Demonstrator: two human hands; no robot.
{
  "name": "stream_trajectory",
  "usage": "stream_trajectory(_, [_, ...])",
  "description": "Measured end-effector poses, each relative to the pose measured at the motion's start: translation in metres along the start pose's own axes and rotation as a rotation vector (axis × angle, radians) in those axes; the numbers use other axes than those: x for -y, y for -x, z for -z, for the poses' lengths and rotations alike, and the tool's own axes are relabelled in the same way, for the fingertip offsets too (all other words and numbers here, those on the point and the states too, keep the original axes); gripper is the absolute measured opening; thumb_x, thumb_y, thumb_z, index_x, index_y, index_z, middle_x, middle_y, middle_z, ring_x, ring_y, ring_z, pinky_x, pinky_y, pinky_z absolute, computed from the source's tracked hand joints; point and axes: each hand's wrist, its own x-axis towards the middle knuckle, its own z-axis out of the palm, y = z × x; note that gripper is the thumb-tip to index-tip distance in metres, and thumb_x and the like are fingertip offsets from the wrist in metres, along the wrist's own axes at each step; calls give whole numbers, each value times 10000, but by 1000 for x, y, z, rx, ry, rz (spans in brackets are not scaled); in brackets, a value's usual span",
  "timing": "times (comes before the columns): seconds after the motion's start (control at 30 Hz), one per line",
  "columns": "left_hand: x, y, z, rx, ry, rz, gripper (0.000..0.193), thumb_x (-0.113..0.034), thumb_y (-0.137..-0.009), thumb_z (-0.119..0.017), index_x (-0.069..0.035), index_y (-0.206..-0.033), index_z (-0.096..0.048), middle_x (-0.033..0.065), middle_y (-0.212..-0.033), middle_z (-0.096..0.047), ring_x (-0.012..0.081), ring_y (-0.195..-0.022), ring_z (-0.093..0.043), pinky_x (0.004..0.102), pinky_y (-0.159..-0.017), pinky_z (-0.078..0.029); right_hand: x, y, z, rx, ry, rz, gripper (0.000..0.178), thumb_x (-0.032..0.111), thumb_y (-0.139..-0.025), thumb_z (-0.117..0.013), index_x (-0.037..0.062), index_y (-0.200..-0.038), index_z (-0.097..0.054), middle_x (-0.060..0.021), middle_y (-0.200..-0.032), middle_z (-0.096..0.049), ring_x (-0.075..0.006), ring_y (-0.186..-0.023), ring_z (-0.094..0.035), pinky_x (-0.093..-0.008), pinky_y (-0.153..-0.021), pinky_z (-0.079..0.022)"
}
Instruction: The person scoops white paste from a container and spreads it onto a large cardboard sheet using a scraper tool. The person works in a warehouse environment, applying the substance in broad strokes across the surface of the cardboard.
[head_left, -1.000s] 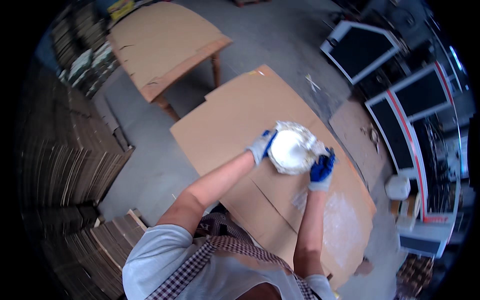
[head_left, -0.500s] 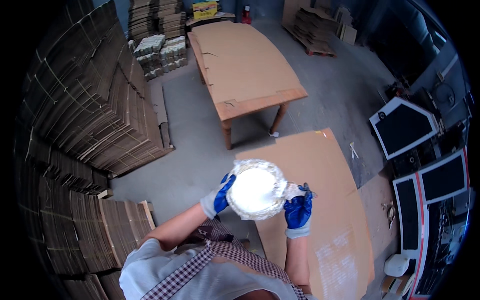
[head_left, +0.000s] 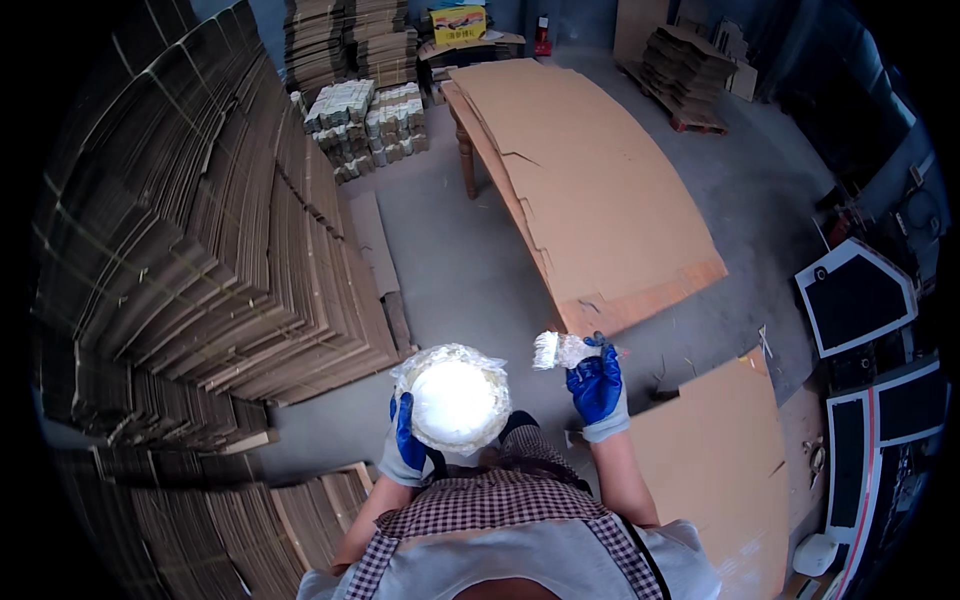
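In my gloved left hand [head_left: 405,438] is a round tub [head_left: 455,398] full of something bright white, its rim crusted and wrapped in crinkled clear film. The fingers grip the tub's left side. Off to the right, my gloved right hand [head_left: 597,388] is closed on a wide brush [head_left: 560,350], whose white-coated bristles point left. A gap separates the brush from the tub. Both gloves are blue with pale cuffs. Beyond the brush stands a wooden table [head_left: 640,312] topped with a large cardboard sheet [head_left: 590,170].
Tall strapped stacks of flat cardboard [head_left: 200,250] line the left side. Another cardboard sheet [head_left: 710,440] lies low on my right. Bundled pale pieces [head_left: 365,125] and a yellow box [head_left: 458,24] are at the back. Dark panels with white frames [head_left: 860,295] stand at the far right.
The brush has come away from the tub, and my hands have spread apart. My view has turned; the table now appears nearer and further right.
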Motion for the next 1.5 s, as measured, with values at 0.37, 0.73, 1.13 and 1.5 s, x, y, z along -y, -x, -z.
stream_trajectory(0.37, [-115,-281,48,-157,48,-160,611,-417,-1045,-448,-73,-1533,-320,132,-1520,-423,283,-1371,-443,422,-1147,-370,-39,-324,-140,104,-143,-57,273,253,-979,-628,64,-1176,-637,-114,-1203,-666,-260,-1177,-606,-372,-1042,-481])
stream_trajectory(0.73, [-261,-542,36,-191,155,-183,612,-437,-1043,-442,-85,-1528,-323,156,-1515,-416,310,-1346,-470,464,-1099,-435,-125,-588,-346,62,92,-188,321,247,-961,-640,93,-1242,-617,-48,-1063,-669,-182,-824,-637,-277,-728,-542])
stream_trajectory(1.13, [-406,-888,31,-117,-244,-162,555,-347,-1065,-431,-60,-1525,-314,134,-1474,-459,250,-1337,-475,393,-1122,-398,-160,-852,-462,16,143,-84,312,115,-970,-607,49,-1273,-580,-101,-1136,-661,-193,-921,-673,-319,-794,-587])
stream_trajectory(1.5, [-463,-1172,-8,150,-404,-37,476,-246,-1082,-392,4,-1486,-360,139,-1455,-466,219,-1311,-474,350,-1116,-373,-198,-1050,-521,-54,371,123,321,11,-930,-619,-22,-1248,-585,-135,-1127,-670,-207,-966,-680,-317,-830,-575])
